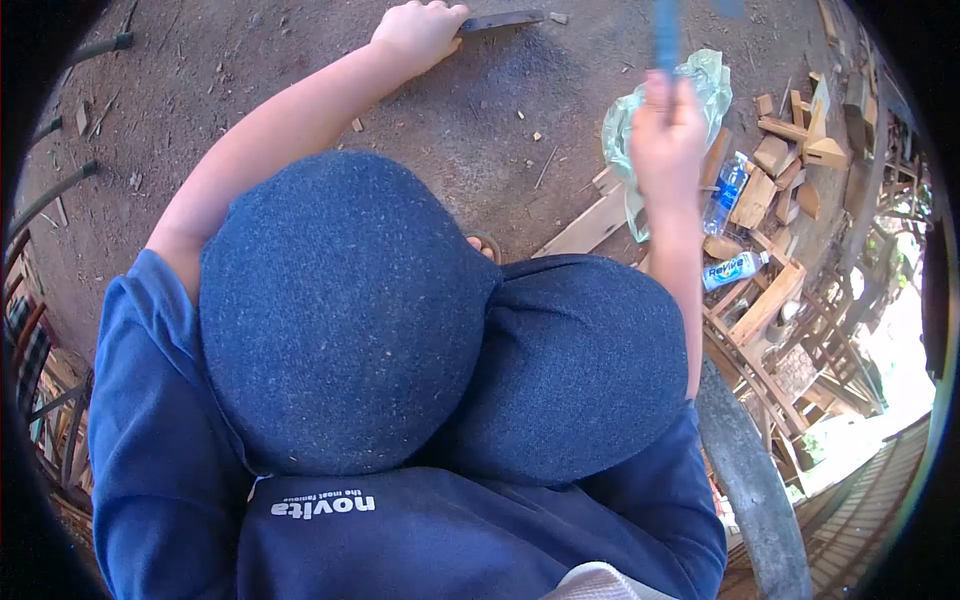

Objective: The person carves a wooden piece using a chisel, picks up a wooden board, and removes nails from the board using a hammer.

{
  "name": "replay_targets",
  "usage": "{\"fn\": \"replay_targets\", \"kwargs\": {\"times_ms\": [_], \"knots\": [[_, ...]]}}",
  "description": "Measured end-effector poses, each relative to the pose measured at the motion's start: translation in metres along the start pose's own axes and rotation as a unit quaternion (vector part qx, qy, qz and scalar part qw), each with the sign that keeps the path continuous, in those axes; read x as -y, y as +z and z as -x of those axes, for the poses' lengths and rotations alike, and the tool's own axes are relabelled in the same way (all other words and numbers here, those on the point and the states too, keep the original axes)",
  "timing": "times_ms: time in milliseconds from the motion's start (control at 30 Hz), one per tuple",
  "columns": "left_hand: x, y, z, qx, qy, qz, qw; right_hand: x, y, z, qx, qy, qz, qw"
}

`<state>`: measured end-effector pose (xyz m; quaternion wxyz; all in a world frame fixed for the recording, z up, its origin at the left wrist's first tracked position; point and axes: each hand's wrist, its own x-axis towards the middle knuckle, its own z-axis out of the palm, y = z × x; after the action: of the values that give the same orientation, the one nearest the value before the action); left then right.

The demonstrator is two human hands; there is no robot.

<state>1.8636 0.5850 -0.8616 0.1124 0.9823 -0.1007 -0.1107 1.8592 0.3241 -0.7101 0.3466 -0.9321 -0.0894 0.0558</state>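
Observation:
Out at the far end of my stretched arm, my left hand [415, 35] is closed on a dark flat strip [505, 20]. The strip lies low over the dirt, pointing right; its material is hard to tell. My right hand [668, 130] is raised at the right, fingers wrapped round a blue-handled tool [666, 40]. Motion blurs the tool, and its head is cut off by the top edge. Behind and below that hand lies a pale green plastic bag [708, 85]. A small chip [558, 18] sits just past the strip's end.
My jeans-covered knees [340, 310] fill the middle. At the right are wood offcuts [755, 200], two plastic bottles including a Revive bottle [735, 270], and a pale board [585, 225]. A curved grey bar [750, 480] runs at lower right. Dark rods [60, 190] stick in from the left.

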Motion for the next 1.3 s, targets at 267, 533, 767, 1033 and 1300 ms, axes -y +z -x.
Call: {"fn": "replay_targets", "kwargs": {"times_ms": [267, 533, 767, 1033, 1300], "knots": [[0.000, -0.005, 0.001, 0.020, -0.002, 0.005, 1.000, -0.039, 0.058, 0.024, 0.017, -0.025, 0.089, 0.996], [-0.003, 0.002, 0.000, 0.004, -0.013, 0.006, 1.000, -0.001, -0.023, 0.003, 0.054, 0.021, 0.064, 0.996], [-0.002, 0.005, 0.002, -0.012, -0.005, -0.001, 1.000, -0.037, 0.063, 0.013, -0.153, -0.134, -0.017, 0.979], [-0.003, -0.003, 0.000, 0.018, 0.001, -0.013, 1.000, 0.021, -0.013, 0.010, 0.072, 0.035, 0.030, 0.996], [0.000, 0.002, 0.005, -0.015, 0.022, -0.021, 0.999, 0.033, 0.002, 0.029, -0.035, 0.199, -0.375, 0.905]]}}
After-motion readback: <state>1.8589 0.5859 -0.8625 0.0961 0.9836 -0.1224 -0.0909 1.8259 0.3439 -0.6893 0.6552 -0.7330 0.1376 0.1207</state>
